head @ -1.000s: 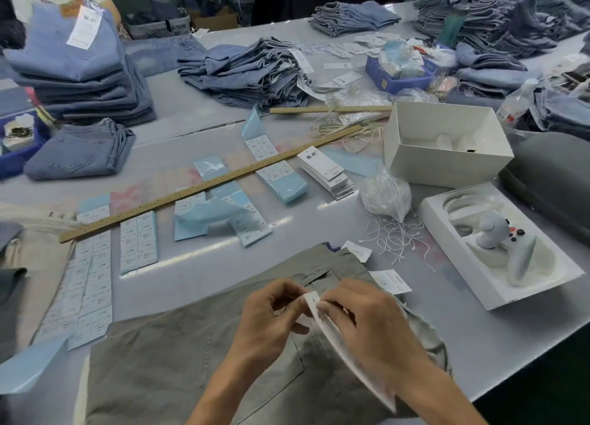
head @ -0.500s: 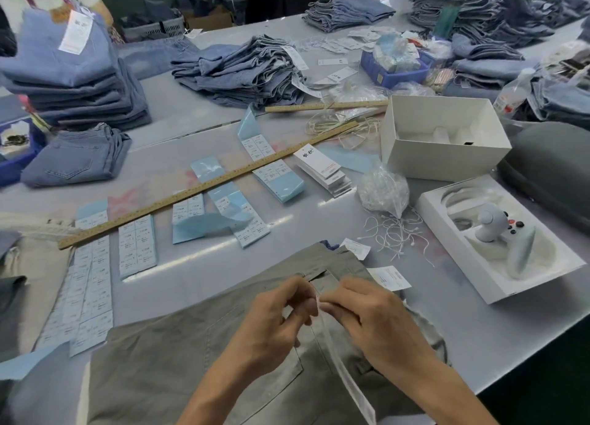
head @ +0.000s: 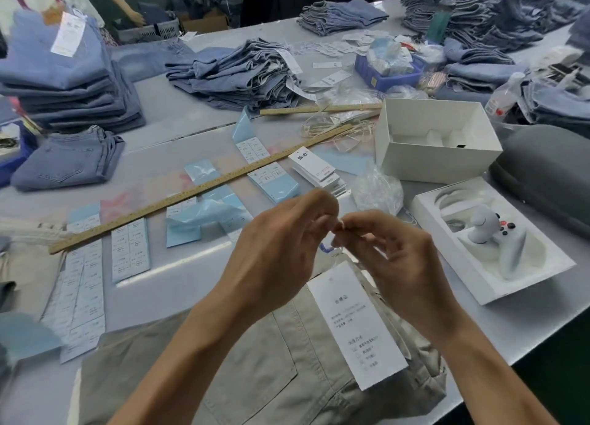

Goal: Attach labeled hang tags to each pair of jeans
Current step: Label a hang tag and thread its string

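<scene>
A pair of grey-beige jeans [head: 255, 367] lies flat at the table's near edge. A white hang tag [head: 356, 325] with printed text hangs over them on a thin white string. My left hand [head: 281, 252] and my right hand [head: 389, 258] are raised above the jeans, fingertips meeting, each pinching the string at the tag's top. A stack of white hang tags [head: 317, 170] lies further back, beside strips of pale blue label sheets [head: 129, 255].
A long wooden ruler [head: 198, 189] crosses the table. White boxes [head: 437, 140] and a tray with a controller [head: 488, 236] stand at right, next to a plastic bag [head: 376, 189]. Folded blue jeans stacks [head: 70, 76] fill the back. Another person stands far left.
Both hands rose from the jeans' waistband, lifting the string. The tag turned from edge-on to face up, hanging below my fingers.
</scene>
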